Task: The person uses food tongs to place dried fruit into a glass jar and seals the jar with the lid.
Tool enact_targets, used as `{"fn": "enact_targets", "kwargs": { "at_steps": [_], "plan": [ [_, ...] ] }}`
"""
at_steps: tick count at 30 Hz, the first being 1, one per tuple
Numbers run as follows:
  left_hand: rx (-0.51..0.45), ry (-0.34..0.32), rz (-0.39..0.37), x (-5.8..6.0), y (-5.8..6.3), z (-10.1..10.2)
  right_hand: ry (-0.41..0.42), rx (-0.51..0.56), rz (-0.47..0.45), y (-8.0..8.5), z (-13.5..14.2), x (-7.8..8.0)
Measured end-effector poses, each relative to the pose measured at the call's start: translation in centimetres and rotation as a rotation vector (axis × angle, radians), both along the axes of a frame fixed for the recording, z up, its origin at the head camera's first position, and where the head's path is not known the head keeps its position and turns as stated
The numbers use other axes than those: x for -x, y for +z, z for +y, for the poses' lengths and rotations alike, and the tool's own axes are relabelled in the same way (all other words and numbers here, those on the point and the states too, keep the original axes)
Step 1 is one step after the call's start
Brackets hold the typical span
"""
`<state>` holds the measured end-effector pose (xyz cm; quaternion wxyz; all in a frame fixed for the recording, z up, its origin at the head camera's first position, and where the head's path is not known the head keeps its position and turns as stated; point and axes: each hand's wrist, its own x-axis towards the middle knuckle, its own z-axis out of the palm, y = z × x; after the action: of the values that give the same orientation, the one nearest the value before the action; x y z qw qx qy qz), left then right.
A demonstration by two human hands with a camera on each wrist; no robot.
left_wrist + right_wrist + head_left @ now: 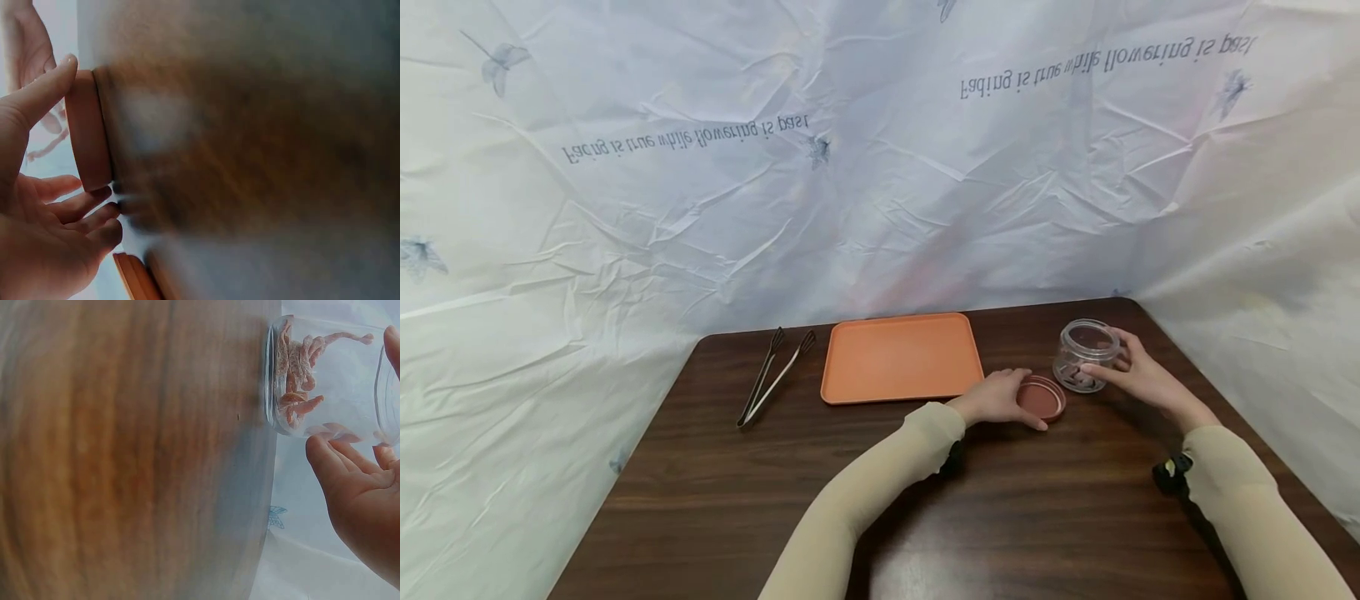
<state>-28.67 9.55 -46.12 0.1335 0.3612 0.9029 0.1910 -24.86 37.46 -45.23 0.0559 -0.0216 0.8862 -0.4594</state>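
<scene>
A round reddish-brown lid lies on the table with its hollow side up. My left hand holds it by the rim, the thumb on one side and the fingers opposite. Just to the right stands a clear jar, upright and uncovered. My right hand grips the jar from its right side, thumb in front and fingers behind. Inside, at the bottom, lie several twisted pinkish-brown strips with a pale coating, one reaching up toward the mouth.
An orange rectangular tray lies near the back edge, left of the lid. Farther left rests a pair of metal tongs, its arms spread. The dark wooden table ends at a white printed cloth behind and at the sides.
</scene>
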Motion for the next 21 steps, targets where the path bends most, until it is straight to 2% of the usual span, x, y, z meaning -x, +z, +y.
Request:
{"fn": "enact_targets", "kwargs": {
  "at_steps": [5, 11, 17, 21],
  "plan": [
    [0.029, 0.004, 0.027, -0.2, 0.0, 0.3, -0.001, -0.013, -0.003, 0.0, 0.0, -0.1],
    [-0.014, 0.038, 0.002, -0.1, 0.1, 0.2, 0.006, -0.020, 0.006, 0.2, -0.1, -0.2],
    [-0.075, 0.071, -0.020, 0.2, 0.1, -1.4, 0.002, -0.033, -0.014, 0.5, -0.4, -0.8],
    [-0.135, 0.074, -0.037, 0.2, 0.8, -3.0, 0.006, -0.031, -0.016, 0.6, -0.5, -1.1]
  ]
}}
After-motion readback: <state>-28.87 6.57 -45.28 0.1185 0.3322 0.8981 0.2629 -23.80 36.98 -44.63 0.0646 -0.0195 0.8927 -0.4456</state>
